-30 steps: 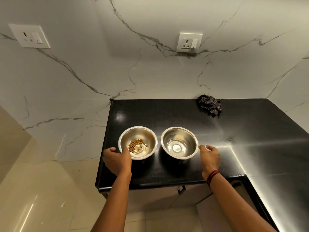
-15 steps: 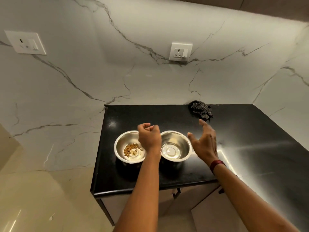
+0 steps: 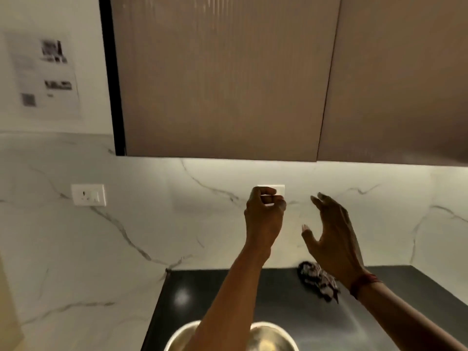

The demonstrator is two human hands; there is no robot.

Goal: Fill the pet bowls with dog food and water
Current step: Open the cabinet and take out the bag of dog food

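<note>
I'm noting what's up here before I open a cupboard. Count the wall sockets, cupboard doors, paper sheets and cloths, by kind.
Sockets: 2, one partly behind the left hand
Doors: 2
Paper sheets: 1
Cloths: 1
Total: 6

Brown wall cabinets [image 3: 222, 77] with fine vertical ribs fill the upper part, and a black side panel [image 3: 109, 72] closes them on the left. Warm light glows below them onto the white marble wall [image 3: 152, 224] with grey veins. A white socket plate [image 3: 88, 195] sits on this wall at the left, and a second plate [image 3: 280, 189], partly hidden, is further right. A blurred printed paper [image 3: 45, 74] hangs on the plain wall at far left. The glossy black countertop [image 3: 228, 295] lies near.
</note>
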